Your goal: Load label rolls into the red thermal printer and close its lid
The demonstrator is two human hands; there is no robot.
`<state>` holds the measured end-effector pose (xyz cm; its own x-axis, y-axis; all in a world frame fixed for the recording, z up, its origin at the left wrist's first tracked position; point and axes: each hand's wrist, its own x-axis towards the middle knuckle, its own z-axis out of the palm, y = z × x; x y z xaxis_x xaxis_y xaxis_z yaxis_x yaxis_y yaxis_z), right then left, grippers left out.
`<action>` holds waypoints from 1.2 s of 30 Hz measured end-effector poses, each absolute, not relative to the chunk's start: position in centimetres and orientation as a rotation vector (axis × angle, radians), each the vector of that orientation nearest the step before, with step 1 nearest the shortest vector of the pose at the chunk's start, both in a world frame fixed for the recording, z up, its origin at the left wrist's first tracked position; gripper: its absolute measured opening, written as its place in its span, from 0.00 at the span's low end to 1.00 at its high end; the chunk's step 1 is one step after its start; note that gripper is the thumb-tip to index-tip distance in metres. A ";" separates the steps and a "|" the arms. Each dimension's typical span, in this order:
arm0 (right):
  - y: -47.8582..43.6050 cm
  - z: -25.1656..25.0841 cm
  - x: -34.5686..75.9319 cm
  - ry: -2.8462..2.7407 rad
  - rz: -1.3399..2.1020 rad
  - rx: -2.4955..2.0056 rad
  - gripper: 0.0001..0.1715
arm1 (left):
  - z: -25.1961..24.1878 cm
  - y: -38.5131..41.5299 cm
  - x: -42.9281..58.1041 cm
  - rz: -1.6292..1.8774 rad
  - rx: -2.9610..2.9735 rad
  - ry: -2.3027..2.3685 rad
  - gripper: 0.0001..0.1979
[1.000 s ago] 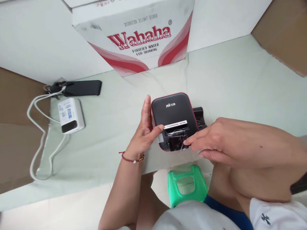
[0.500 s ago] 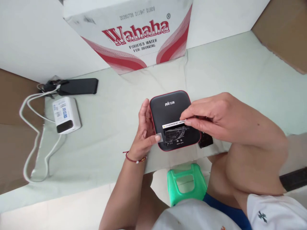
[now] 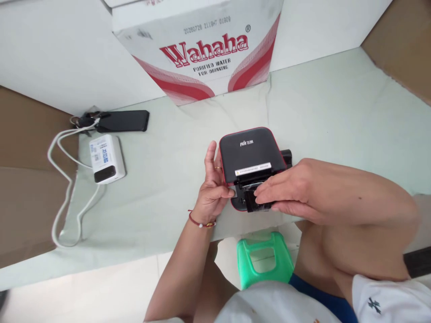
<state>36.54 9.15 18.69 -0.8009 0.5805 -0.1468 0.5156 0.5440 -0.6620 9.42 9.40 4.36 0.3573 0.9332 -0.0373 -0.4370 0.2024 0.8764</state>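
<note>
A flat black device with a red rim and rounded corners [image 3: 252, 150] is held above the front part of the table. My left hand [image 3: 213, 193] supports it along the left side, thumb on its lower left part beside a small clear tab. Below a white warning strip [image 3: 253, 169], a dark gap runs across the device. My right hand [image 3: 289, 190] has its fingers together on a glossy black flap covered with clear film [image 3: 251, 199]. The flap reaches past the device's lower edge. A black rounded part [image 3: 287, 157] shows at the device's right; the right hand hides what lies beneath.
A Wahaha water carton [image 3: 208, 58] stands at the back against a white wall. To the left are a black phone [image 3: 124, 121], a white power bank [image 3: 109, 159] and a looping white cable [image 3: 54, 206]. A green stool [image 3: 247, 264] is below the table edge.
My right hand has moved down from the warning strip onto the film-covered flap. The flap now sticks out below, and a dark gap shows under the strip. The view has shifted slightly left.
</note>
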 end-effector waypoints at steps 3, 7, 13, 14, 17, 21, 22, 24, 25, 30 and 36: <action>9.4 18.8 35.9 -2.608 1.165 -0.900 0.21 | 4.0 9.3 9.7 1.075 0.942 0.655 0.62; 10.8 19.0 34.0 -2.571 0.922 -1.193 0.18 | 3.6 8.9 9.9 1.099 1.001 0.650 0.55; 12.4 18.2 31.3 -2.646 0.566 -1.832 0.21 | 4.0 8.7 9.6 1.092 1.001 0.652 0.50; 12.5 18.1 31.0 -2.677 0.540 -1.863 0.21 | 4.2 8.7 9.6 1.090 1.003 0.650 0.48; 12.5 18.1 29.8 -2.714 0.485 -1.948 0.21 | 4.7 8.4 9.7 1.099 1.014 0.669 0.43; 12.8 17.8 28.6 -2.736 0.473 -1.958 0.21 | 4.8 8.0 9.8 1.113 1.050 0.690 0.41; 12.9 17.7 28.5 -2.738 0.474 -1.945 0.21 | 4.7 7.9 9.8 1.120 1.046 0.686 0.40; 12.9 17.4 28.5 -2.732 0.486 -1.947 0.21 | 4.4 7.9 9.8 1.156 1.012 0.689 0.38; 12.9 17.4 28.7 -2.726 0.504 -1.953 0.21 | 4.3 8.0 9.7 1.185 0.981 0.708 0.37; 11.8 18.6 31.6 -2.677 0.649 -1.672 0.25 | 4.3 9.2 9.5 1.272 0.752 0.978 0.17; 10.5 21.2 39.6 -2.468 0.888 -1.447 0.23 | 5.5 10.1 10.5 1.219 0.694 1.125 0.07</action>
<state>39.58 10.48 21.16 -0.5251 0.8348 -0.1654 0.7487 0.3607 -0.5562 10.49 10.06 5.49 -0.0428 0.9565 -0.2884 -0.3647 0.2538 0.8959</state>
